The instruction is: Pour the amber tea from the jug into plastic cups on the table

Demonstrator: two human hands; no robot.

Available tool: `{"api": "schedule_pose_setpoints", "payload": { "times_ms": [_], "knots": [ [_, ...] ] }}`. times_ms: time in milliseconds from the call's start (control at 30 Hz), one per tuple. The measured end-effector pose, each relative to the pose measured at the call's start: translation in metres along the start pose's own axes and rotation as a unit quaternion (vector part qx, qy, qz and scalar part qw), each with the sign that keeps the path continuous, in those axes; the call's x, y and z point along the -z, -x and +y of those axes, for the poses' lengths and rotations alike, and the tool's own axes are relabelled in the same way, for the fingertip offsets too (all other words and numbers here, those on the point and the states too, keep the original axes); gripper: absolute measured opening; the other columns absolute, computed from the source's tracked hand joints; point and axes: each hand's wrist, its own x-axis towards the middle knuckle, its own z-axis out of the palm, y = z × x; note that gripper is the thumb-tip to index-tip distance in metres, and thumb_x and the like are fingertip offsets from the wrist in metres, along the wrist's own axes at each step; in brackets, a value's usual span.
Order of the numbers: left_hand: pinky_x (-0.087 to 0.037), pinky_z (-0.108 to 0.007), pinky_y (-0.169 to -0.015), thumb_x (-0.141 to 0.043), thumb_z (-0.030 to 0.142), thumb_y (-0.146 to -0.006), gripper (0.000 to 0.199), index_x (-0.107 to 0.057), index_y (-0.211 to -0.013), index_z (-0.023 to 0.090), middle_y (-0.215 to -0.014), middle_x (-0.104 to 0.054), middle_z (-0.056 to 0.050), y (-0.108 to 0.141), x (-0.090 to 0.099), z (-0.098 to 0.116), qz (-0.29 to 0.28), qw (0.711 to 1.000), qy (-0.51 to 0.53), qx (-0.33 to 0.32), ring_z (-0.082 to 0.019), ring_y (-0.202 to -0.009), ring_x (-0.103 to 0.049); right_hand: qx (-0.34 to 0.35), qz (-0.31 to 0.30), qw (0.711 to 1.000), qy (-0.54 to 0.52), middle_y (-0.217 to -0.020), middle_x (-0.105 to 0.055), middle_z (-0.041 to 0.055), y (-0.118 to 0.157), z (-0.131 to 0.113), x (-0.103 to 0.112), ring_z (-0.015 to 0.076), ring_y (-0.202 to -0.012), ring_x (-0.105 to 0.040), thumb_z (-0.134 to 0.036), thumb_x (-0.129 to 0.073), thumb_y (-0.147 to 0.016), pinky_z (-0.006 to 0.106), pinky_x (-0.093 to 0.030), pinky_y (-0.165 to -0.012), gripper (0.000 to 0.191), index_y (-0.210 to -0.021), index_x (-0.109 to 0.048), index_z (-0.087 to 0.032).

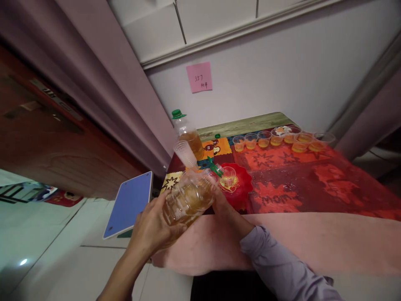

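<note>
A large clear bottle of yellowish liquid [188, 200] is tilted, its neck toward the right. My left hand [152, 225] is wrapped round its lower body. Near the neck, my right hand [223, 205] grips the bottle. Just beyond the neck, a clear plastic cup [228, 177] stands on a red scalloped plate [246, 184]. The open green cap [214, 167] hangs at the bottle's mouth, over the plate's left side. Behind the bottle is a stack of clear cups [185, 154].
A second bottle with a green cap [196, 144] stands at the back left. Several cups with orange liquid [276, 140] line the back right of the red tablecloth [297, 184]. A blue board [130, 205] is left of the table.
</note>
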Motion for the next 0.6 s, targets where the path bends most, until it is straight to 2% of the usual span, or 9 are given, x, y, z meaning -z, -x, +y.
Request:
{"api": "schedule_pose_setpoints", "payload": {
  "times_ms": [100,300,467,600],
  "knots": [
    [-0.053,-0.058,-0.114,-0.086,0.047,-0.065,0.104,-0.051,-0.16,0.022,-0.153,-0.069,-0.018,-0.002,0.003,0.006,-0.01,1.0,-0.012,0.006,-0.045,-0.141,-0.065,-0.014,0.015,1.0,-0.004,-0.144,-0.076,0.0083,-0.004,0.006,0.004,0.0348,-0.14,-0.067,-0.074,-0.08,-0.078,0.057,-0.049,-0.126,0.08,-0.143,-0.071,-0.028],
    [-0.055,-0.056,-0.108,-0.085,0.046,-0.065,0.102,-0.052,-0.159,0.023,-0.15,-0.07,-0.019,-0.005,0.004,0.008,-0.018,1.0,-0.017,0.008,-0.044,-0.135,-0.069,-0.017,0.032,0.999,0.006,-0.131,-0.08,0.0061,-0.007,0.011,0.008,0.0352,-0.13,-0.073,-0.068,-0.079,-0.08,0.059,-0.052,-0.124,0.066,-0.133,-0.073,-0.029],
    [-0.058,-0.05,-0.101,-0.086,0.044,-0.064,0.096,-0.057,-0.153,0.026,-0.138,-0.076,-0.016,-0.006,0.007,0.009,-0.008,1.0,-0.019,-0.001,-0.042,-0.127,-0.073,-0.021,0.036,0.999,0.001,-0.13,-0.079,0.0075,-0.007,0.013,0.007,0.0357,-0.134,-0.071,-0.069,-0.076,-0.083,0.058,-0.052,-0.124,0.063,-0.13,-0.075,-0.028],
    [-0.057,-0.05,-0.1,-0.085,0.045,-0.065,0.097,-0.056,-0.155,0.024,-0.139,-0.075,-0.017,-0.007,0.01,0.013,-0.026,0.999,-0.042,0.002,-0.043,-0.127,-0.073,-0.015,0.049,0.999,-0.017,-0.13,-0.08,0.006,-0.007,0.015,0.006,0.0353,-0.132,-0.071,-0.07,-0.078,-0.08,0.059,-0.05,-0.126,0.064,-0.128,-0.075,-0.028]
  ]
}}
